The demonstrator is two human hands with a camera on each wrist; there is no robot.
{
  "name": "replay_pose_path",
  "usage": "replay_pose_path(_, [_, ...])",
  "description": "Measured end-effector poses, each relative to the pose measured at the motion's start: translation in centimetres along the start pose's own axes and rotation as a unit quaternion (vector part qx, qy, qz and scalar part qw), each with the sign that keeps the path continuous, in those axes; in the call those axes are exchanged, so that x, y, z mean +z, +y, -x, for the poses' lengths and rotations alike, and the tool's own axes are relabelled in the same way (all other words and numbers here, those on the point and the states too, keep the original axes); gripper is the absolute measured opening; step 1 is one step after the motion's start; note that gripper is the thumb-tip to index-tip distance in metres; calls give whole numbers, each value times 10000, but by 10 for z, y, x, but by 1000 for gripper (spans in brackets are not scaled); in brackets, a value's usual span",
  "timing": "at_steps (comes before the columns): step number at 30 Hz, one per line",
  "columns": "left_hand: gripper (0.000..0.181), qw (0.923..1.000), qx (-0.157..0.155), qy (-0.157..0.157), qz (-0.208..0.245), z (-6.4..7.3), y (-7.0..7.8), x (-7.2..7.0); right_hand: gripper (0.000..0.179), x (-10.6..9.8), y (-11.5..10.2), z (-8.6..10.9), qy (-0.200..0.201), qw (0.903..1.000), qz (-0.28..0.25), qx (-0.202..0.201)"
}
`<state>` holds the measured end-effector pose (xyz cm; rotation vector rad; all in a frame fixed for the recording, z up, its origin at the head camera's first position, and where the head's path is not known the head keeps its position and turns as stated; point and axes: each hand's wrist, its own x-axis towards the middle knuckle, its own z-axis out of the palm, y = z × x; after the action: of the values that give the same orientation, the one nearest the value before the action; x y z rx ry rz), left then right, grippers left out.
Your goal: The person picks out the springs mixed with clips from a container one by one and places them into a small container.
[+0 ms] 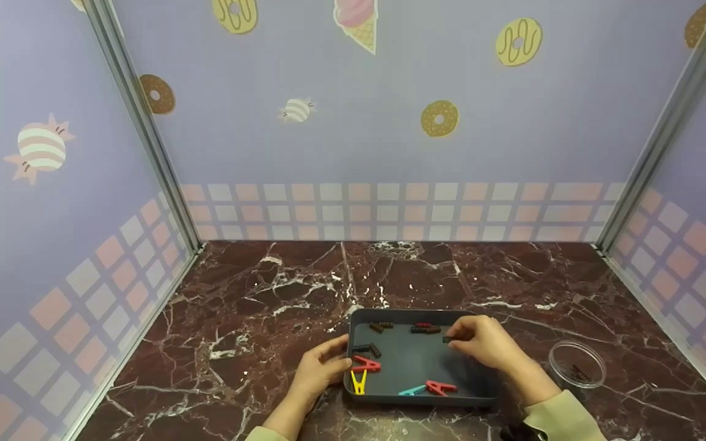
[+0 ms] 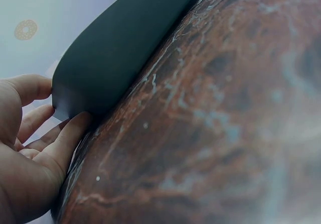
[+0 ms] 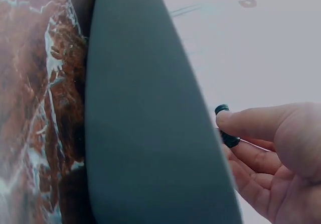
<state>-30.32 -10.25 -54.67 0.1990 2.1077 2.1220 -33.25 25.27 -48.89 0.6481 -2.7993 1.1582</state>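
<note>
A dark grey rectangular tray (image 1: 426,399) stands on the marbled table. My left hand (image 1: 321,371) holds its left side, the thumb on the outer wall and the fingertips at the edge. Over the tray's right part, my right hand (image 1: 482,344) pinches a small black ridged piece (image 3: 229,139) between thumb and fingers. Similar small pieces lie inside: brown ones (image 1: 381,327) at back left, dark ones (image 1: 375,350) at left, and a red one (image 1: 423,324) beside darker ones. Red (image 1: 366,364), yellow (image 1: 358,383) and blue (image 1: 413,390) plastic clips lie along the left and near sides.
Right of the tray stands a clear round dish (image 1: 603,371) with dark ridged pieces (image 1: 581,372) in it. Another red clip (image 1: 440,388) lies by the blue one. Patterned panels (image 1: 390,153) enclose the table (image 1: 255,331) at the back and both sides.
</note>
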Motion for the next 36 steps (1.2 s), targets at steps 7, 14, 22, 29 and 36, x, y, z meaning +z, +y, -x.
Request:
replay_pose_path(7, [61, 9999, -92, 65, 91, -1, 1, 1, 9, -14, 5, 11, -50, 9987, -486, 160])
replay_pose_path(14, [63, 9996, -131, 63, 244, -1, 1, 1, 14, -27, 10, 20, 1, 9987, -474, 189])
replay_pose_path(22, [63, 9999, -92, 41, 125, -1, 1, 2, 18, -41, 15, 29, 31, 9976, -618, 299])
replay_pose_path(29, [62, 9997, -126, 12, 186, 0, 2, 2, 21, -60, 20, 38, -37, 9974, -627, 353])
replay_pose_path(36, [61, 9999, -33, 51, 145, 0, 2, 2, 26, -82, 25, 49, -104, 9940, -918, 582])
